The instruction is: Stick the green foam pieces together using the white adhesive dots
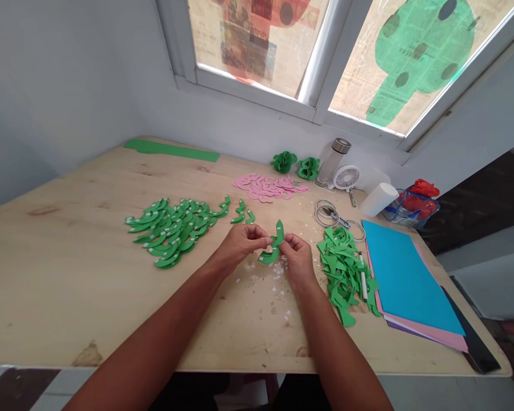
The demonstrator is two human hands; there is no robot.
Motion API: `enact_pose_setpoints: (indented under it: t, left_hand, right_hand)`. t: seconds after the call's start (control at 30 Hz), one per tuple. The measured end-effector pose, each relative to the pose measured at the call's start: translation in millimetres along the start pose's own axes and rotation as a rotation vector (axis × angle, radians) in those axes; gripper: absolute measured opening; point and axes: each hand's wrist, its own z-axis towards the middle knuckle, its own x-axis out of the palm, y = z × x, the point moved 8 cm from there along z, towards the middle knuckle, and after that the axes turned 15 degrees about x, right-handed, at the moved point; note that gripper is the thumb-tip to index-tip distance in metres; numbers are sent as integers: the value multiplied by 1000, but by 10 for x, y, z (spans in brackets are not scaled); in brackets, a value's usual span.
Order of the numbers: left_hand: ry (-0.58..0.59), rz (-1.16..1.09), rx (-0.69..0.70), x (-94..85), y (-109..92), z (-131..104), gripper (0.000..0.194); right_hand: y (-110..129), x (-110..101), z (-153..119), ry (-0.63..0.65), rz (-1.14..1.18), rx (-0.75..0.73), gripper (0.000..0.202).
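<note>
Between my two hands, above the middle of the table, is a curved green paper cut-out (278, 231) with small white patches on it. My left hand (245, 244) pinches its left side with thumb and forefinger. From the other side, my right hand (297, 254) grips the same piece, fingers closed at its edge. Whether it is one piece or two joined ones I cannot tell. A few similar green cut-outs (239, 211) lie just beyond my left hand. Farther left spreads a heap of curved green paper pieces (175, 228), also dotted with white patches.
Green paper scraps (342, 268) with a white pen (364, 285) lie right of my hands, beside stacked coloured sheets (411, 279). Scissors (345, 222), pink cut-outs (268, 187), a bottle (334, 162) and a small fan (346, 178) stand or lie behind. White bits (278, 274) litter the tabletop.
</note>
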Motion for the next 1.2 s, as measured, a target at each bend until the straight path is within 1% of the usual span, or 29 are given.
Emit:
enact_pose_setpoints:
  t: [0.27, 0.63, 0.9, 1.07, 1.2]
  left_hand:
    - [-18, 21, 24, -8, 13, 19, 19]
    - [-48, 28, 23, -9, 4, 3, 20]
    - [-14, -6, 23, 4, 45, 18, 28]
    - [-19, -66, 12, 4, 90, 24, 27]
    - [6, -112, -6, 28, 123, 20, 25]
  right_hand:
    - [3, 4, -1, 17, -14, -22, 14]
    - [27, 15, 0, 42, -43, -43, 19]
    - [52, 19, -21, 50, -23, -33, 21]
    - [45, 18, -10, 65, 8, -23, 20]
    - [46, 26, -12, 94, 43, -18, 17]
